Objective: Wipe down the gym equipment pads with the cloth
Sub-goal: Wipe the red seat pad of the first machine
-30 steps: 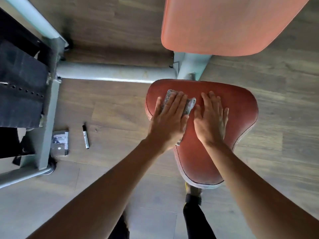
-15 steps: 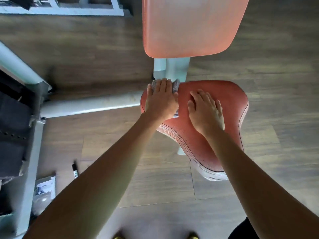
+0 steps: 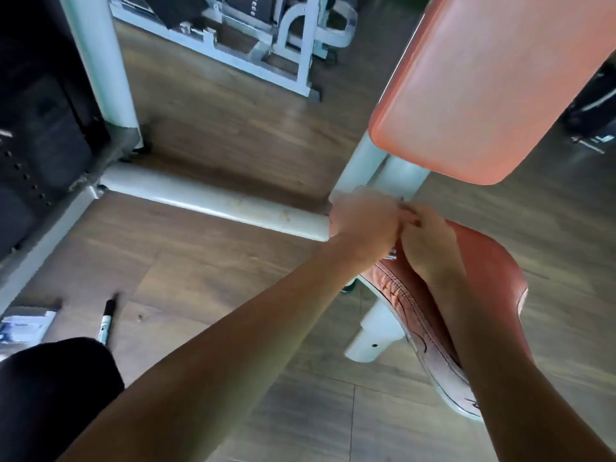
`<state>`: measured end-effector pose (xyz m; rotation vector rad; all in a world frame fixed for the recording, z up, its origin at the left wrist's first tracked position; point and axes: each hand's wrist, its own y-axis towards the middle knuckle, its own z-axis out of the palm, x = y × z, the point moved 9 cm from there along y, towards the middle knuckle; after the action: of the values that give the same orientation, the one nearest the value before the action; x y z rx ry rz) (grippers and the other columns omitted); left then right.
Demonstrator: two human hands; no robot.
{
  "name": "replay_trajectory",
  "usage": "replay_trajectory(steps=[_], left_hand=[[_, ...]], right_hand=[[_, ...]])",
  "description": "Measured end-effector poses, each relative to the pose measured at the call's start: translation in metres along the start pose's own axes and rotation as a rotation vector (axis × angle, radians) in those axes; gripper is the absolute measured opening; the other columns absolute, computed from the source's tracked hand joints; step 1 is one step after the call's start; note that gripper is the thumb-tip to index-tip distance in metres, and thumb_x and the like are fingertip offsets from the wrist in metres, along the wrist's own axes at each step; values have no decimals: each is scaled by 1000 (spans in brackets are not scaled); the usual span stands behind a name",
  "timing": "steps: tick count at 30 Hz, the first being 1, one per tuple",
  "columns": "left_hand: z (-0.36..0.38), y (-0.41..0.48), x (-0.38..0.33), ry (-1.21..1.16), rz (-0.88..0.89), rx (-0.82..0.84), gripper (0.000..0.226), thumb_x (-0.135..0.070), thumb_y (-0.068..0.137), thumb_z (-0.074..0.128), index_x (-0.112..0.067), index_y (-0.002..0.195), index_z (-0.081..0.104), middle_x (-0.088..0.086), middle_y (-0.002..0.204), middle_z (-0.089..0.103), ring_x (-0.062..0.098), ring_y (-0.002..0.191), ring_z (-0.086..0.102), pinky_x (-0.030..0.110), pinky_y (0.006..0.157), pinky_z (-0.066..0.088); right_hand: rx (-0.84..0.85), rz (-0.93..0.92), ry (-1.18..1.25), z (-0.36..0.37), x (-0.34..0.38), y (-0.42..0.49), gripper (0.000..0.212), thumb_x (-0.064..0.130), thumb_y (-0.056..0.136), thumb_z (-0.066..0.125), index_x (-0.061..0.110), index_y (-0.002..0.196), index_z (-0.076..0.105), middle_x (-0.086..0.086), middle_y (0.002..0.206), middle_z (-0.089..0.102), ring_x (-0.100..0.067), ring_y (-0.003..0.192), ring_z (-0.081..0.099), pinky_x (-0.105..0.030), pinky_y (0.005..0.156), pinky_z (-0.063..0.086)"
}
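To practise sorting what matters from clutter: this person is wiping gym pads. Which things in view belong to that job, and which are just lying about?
Job in hand: seat pad; back pad; cloth, mostly hidden by the hands; left hand; right hand.

Lying about: marker and packet, both on the floor.

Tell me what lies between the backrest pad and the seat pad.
Head view: the white frame post, with the left hand and right hand together in front of it.
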<state>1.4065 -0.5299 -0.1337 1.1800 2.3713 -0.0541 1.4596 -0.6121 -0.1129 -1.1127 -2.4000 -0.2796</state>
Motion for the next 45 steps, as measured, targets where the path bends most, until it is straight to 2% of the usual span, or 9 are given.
replay_trajectory(steps=[5,10,16,21,32,37,41,43,45], left_hand=[[2,1,0,-12,18,10,46,-28,106,25,-3,134,51,15,140,52,32,139,36,49,116,24],[-5,-4,5,-125,25,-91,42,-32,105,34,-5,130,55,13,138,55,30,138,37,44,116,23],[-20,-52,81,-1025,-382,-570,29,-8,99,47,-15,120,65,-1,110,70,9,99,61,21,83,43],[51,-93,118,-1471,-783,-567,23,-11,99,47,-13,107,69,-5,80,67,17,79,62,31,74,48],[40,-106,57,-1365,-514,-512,50,-31,102,32,-14,149,40,0,150,46,11,140,40,34,115,34],[55,-63,71,-1481,-573,-365,60,-47,99,24,-17,150,35,5,153,41,20,144,34,45,119,28],[43,-102,47,-1411,-518,-423,50,-33,107,26,-24,156,21,-9,163,20,-1,149,13,20,122,11],[47,-95,48,-1439,-519,-413,48,-33,107,25,-24,154,27,-4,161,27,5,149,20,27,123,17],[48,-66,66,-1499,-542,-393,40,-35,105,27,-19,134,48,6,136,55,19,130,48,42,110,39]], right_hand=[[-74,151,3,-15,-22,6,47,10,97,40,24,139,56,-8,142,57,-30,133,48,-36,111,35],[-23,50,-152,4,-13,6,33,23,101,44,30,124,67,-2,126,68,-29,119,58,-36,97,40],[2,-31,-180,11,5,4,30,27,104,48,25,129,64,-1,131,64,-24,122,56,-30,97,37],[139,-133,-259,41,24,13,43,42,105,41,27,144,49,2,148,51,-19,135,46,-37,115,32],[186,-256,-473,52,37,6,46,30,109,28,10,147,44,-5,160,34,-22,150,24,-40,123,16],[268,-369,-713,60,24,12,58,41,107,8,16,157,24,1,165,19,-12,153,11,-15,119,-4],[296,-304,-737,61,29,7,60,40,105,15,7,154,28,-3,166,13,-18,155,6,-39,125,10],[307,-332,-764,62,34,3,87,54,87,-2,6,154,27,-3,167,11,-18,155,4,-41,125,11],[312,-273,-664,61,33,4,81,52,92,4,5,153,28,-2,166,13,-16,155,5,-40,125,10]])
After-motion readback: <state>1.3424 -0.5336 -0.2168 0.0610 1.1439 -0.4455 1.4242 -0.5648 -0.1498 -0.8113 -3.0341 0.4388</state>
